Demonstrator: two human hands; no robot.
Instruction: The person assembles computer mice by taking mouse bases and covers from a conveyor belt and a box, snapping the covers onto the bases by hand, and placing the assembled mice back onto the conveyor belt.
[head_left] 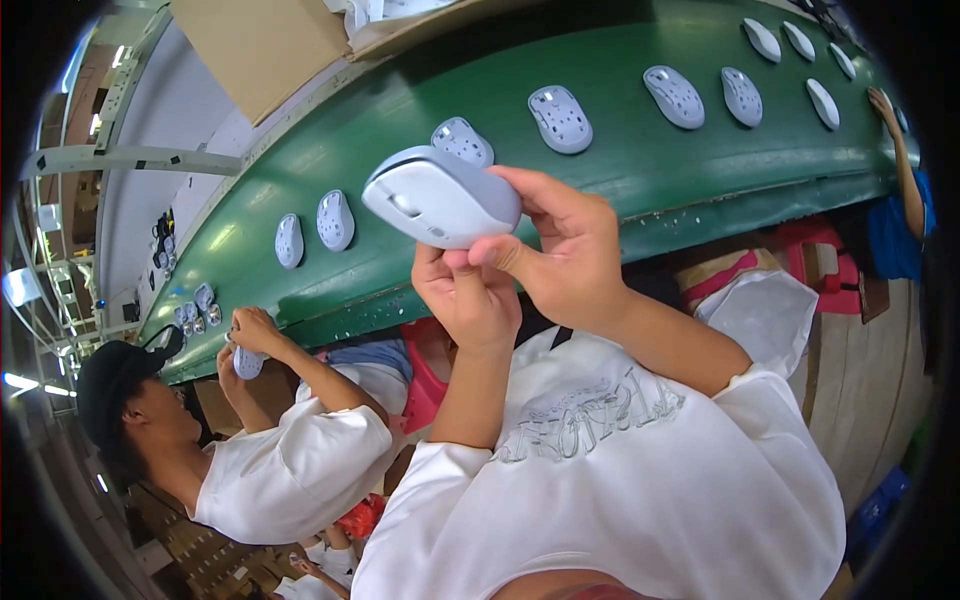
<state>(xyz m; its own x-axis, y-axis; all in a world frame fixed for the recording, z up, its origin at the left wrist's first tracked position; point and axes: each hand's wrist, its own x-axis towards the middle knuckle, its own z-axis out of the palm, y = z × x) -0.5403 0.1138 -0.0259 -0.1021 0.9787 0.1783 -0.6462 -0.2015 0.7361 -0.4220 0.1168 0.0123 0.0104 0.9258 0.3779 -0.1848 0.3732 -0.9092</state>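
A white computer mouse [455, 208] is held up in front of me, its scroll wheel and buttons facing me and its front end pointing left. My right hand [570, 245] grips its rear end between thumb and fingers. From below, my left hand [468, 300] supports the underside edge, its fingers closed and partly hidden by the mouse. Behind it, on the green belt [620, 185], lies a mouse with its underside up [461, 140], partly covered by the held one. Another upturned mouse [560, 119] is just to the right.
More mice lie along the belt, some bottom up [674, 97], others white top up [762, 40]. To the left a co-worker in a black cap [130, 390] handles another mouse [247, 362]. A person's hand [884, 108] reaches in at far right. A cardboard box [265, 50] stands beyond the belt.
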